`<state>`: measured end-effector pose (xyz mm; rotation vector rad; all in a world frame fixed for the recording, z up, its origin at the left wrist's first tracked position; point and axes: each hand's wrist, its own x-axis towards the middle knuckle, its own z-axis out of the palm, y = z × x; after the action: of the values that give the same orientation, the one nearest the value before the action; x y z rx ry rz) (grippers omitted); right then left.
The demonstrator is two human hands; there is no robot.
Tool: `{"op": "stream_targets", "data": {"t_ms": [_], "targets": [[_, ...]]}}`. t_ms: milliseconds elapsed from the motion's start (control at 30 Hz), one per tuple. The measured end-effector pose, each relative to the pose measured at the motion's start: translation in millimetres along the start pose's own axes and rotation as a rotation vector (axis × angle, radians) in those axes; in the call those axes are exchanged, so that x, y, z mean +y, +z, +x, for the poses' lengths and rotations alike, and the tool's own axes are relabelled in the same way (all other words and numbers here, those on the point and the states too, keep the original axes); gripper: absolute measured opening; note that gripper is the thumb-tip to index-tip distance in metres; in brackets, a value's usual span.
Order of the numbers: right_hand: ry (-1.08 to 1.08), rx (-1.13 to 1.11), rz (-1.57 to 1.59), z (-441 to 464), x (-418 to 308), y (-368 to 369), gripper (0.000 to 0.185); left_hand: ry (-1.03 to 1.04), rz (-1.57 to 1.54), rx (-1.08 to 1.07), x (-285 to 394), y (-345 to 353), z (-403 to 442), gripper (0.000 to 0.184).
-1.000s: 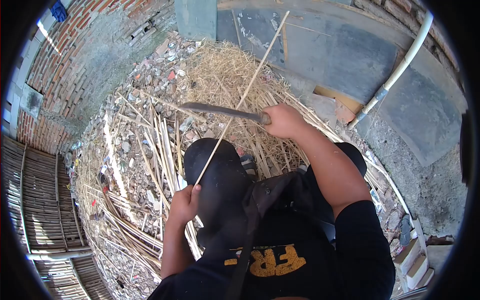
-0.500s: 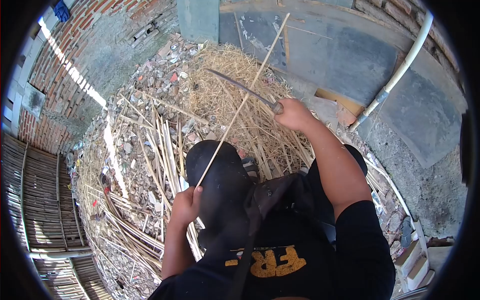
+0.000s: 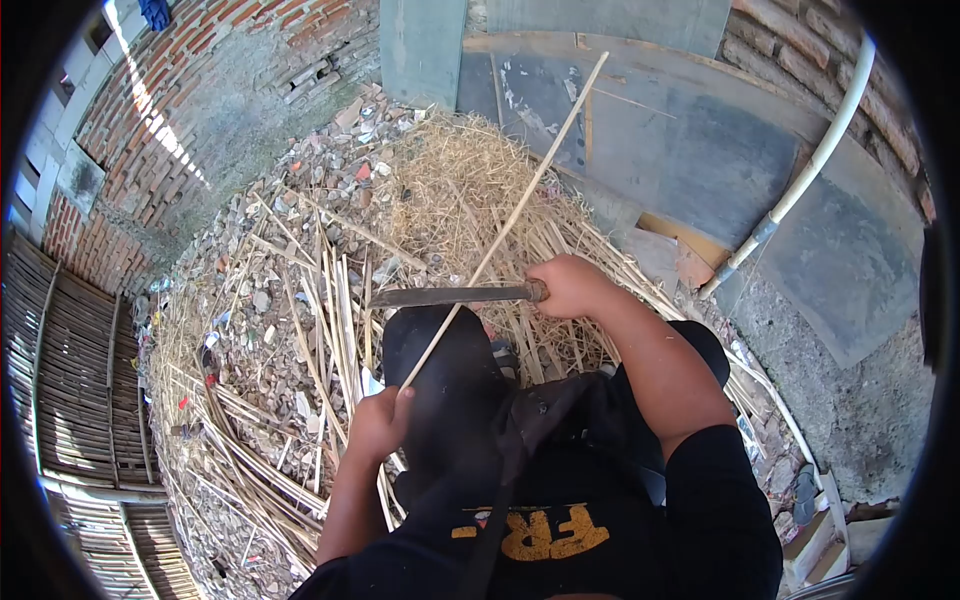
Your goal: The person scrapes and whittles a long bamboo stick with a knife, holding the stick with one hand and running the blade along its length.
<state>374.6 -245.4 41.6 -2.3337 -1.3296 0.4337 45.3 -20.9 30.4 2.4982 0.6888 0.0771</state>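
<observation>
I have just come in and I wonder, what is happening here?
A person's left hand holds the near end of a long stick, which slants up and away. The right hand grips a big knife by its handle, the blade crossing the stick. Whether it is cutting in, I cannot tell. Other sticks and straw lie on the rubble.
</observation>
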Motion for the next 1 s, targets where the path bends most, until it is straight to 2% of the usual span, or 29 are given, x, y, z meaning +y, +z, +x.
{"op": "stream_targets", "data": {"t_ms": [500,633,933,1000], "targets": [[-0.11,0.059,0.132,1,4,20,0.022,-0.002,-0.022,-0.016,6,-11,-11,0.051],[-0.009,0.024,0.092,-7,-9,9,0.022,0.014,-0.038,-0.008,8,-13,-14,0.052],[-0.026,0.071,0.118,-34,-23,-17,0.041,0.005,-0.053,-0.072,3,-18,-17,0.054],[-0.033,0.085,0.042,-36,-22,-21,0.04,0.011,-0.05,-0.075,6,-18,-17,0.054]]}}
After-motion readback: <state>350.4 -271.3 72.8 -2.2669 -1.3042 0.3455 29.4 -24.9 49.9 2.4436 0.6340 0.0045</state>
